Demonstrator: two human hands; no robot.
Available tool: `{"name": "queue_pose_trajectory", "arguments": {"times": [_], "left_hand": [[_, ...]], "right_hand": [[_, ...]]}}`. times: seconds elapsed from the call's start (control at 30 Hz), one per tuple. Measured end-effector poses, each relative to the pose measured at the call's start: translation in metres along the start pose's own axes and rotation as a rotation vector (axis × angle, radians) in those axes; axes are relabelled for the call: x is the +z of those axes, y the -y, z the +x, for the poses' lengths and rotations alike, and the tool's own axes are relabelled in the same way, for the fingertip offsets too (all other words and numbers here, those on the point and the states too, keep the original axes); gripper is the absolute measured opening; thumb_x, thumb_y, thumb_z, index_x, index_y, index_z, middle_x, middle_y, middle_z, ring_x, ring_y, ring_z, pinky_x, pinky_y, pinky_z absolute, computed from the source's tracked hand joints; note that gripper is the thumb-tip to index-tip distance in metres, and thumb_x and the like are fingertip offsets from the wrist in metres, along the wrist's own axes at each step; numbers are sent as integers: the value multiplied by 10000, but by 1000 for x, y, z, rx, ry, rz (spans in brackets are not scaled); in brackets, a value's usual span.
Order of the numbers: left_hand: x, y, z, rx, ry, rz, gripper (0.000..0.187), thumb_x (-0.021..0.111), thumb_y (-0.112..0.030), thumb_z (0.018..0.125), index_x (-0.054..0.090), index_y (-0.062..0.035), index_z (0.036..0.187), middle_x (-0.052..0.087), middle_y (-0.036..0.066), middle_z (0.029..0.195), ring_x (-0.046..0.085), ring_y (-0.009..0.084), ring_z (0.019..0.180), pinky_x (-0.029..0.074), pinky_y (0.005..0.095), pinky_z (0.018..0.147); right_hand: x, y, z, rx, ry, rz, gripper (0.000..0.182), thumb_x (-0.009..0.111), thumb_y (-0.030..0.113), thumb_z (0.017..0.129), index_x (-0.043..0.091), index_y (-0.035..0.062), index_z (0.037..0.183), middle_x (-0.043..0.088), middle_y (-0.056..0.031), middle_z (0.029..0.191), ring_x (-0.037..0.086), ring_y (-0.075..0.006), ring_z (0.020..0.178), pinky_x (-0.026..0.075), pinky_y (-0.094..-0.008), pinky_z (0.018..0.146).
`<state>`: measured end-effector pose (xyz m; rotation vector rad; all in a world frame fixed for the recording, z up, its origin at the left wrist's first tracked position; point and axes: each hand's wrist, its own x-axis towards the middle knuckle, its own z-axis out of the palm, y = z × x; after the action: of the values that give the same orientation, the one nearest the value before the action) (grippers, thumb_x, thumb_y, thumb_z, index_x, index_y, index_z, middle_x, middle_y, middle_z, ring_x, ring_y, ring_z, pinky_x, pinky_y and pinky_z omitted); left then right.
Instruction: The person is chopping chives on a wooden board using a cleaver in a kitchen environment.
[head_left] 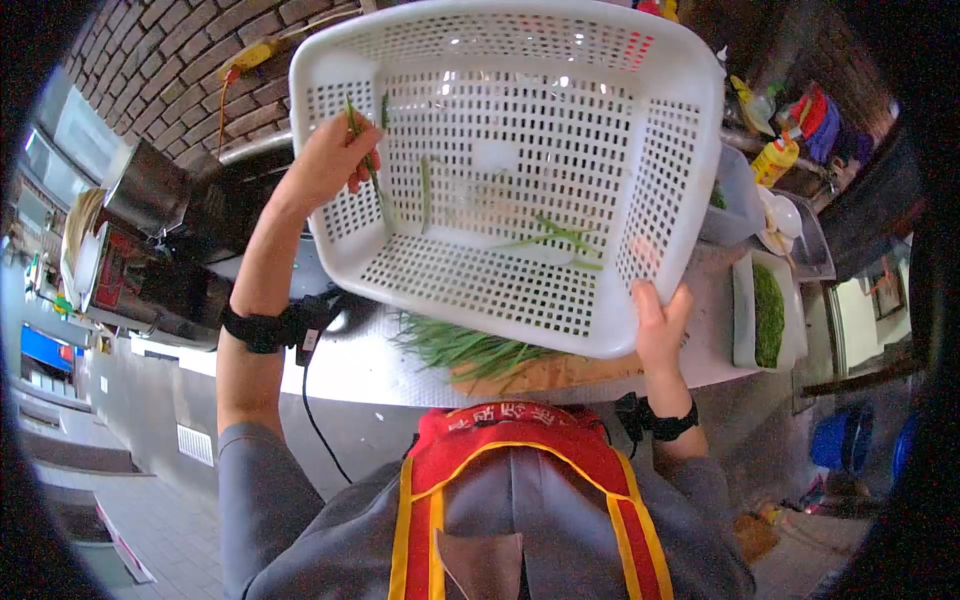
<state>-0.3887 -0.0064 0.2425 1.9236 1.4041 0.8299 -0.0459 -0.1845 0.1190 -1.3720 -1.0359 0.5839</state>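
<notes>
A large white plastic basket (500,155) with perforated walls is tilted so its inside faces me. My right hand (660,325) is closed on its lower right rim. Inside the basket's left end, my left hand (338,158) pinches a few thin green stalks (360,135). Loose stalks (560,236) stick to the basket's bottom, and another lies nearer the left wall. Below the basket, a bunch of long chive-like greens (450,345) rests on a wooden cutting board (570,372), partly hidden by the basket.
A white container of chopped greens (768,315) stands at the right of the white table (350,375). Behind it are a grey tub (735,200), a yellow bottle (775,160) and a metal tray. A large pot (145,190) stands left. A brick wall rises behind.
</notes>
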Motion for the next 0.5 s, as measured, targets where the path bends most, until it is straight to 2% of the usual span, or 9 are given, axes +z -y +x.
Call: {"name": "queue_pose_trajectory", "arguments": {"times": [0.1,0.13,0.23,0.33,0.43,0.5], "left_hand": [[40,32,4,-7,-162,143,197,582,-193,859,559,3,859,616,73,657,584,135,525,474,279,482],[54,50,9,46,-199,92,230,623,-203,822,559,10,884,626,102,658,605,167,533,484,308,531],[89,57,6,53,-375,214,264,650,-200,786,582,10,931,643,154,744,631,270,674,483,365,644],[96,76,-5,93,-370,137,264,648,-187,774,595,9,944,648,171,819,628,304,759,479,386,686],[92,67,-12,101,-417,255,245,640,-162,766,607,3,944,650,169,861,629,316,774,477,397,707],[99,65,-4,186,-472,252,220,640,-149,761,608,-3,922,646,160,860,632,300,763,483,385,696]], "right_hand": [[0,5,4,-67,-11,175,307,531,33,775,566,-91,1054,612,-122,1016,579,-168,902,454,-277,782],[1,10,2,-100,-5,255,317,527,31,777,557,-95,1067,604,-126,1038,575,-173,923,449,-277,798],[-5,13,-2,-73,15,239,339,518,25,785,532,-103,1099,581,-132,1085,560,-184,961,434,-277,827],[5,15,-22,-96,-23,158,342,514,26,794,524,-103,1110,578,-134,1096,562,-182,963,437,-279,824],[5,28,-29,-118,15,110,336,510,30,802,523,-105,1109,579,-128,1089,560,-168,940,441,-276,798],[0,22,-26,-113,-5,137,303,542,73,806,562,-83,1064,615,-146,1050,588,-199,944,455,-316,812]]}}
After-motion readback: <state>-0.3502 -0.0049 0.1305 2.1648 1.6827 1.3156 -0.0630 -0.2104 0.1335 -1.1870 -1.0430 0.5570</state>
